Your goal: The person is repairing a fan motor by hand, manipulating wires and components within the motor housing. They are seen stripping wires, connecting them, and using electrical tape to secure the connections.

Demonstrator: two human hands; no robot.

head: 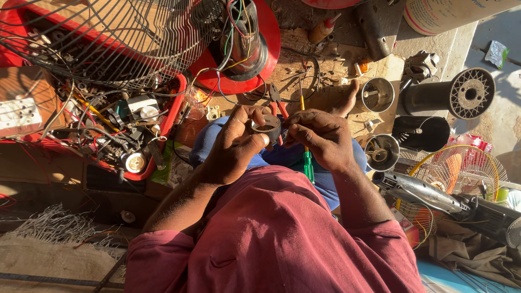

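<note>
The left hand [234, 142] and the right hand [320, 137] meet near the middle of the view, above the person's lap. Between them is a roll of black tape [269, 127]. The grip of the left hand is closed on the roll: the thumb presses its lower edge and the fingers curl over the top, so the roll sits at about 2 o'clock from the middle of this hand. The right hand is just beside the roll, at 3 o'clock from it. Its fingers are curled tight and the tips pinch at the edge of the roll; I cannot tell whether they hold a loose tape end or the roll itself.

Under the right hand a screwdriver with a yellow and green handle [307, 163] lies on the blue trousers [331, 184], pointing to 12 o'clock. Pliers with red handles [278, 103] lie just above the hands, at 12 o'clock from the roll.

At 10 o'clock from the hands stands a red tray [175, 108] full of wires and small parts, with a wire fan guard [108, 38] over it. At 12 o'clock is a fan motor [244, 43] on a red round base. At 2 o'clock are 2 metal cups [378, 95], and at 4 o'clock lies a grey fan body [418, 190] next to a yellow fan guard [461, 168].
</note>
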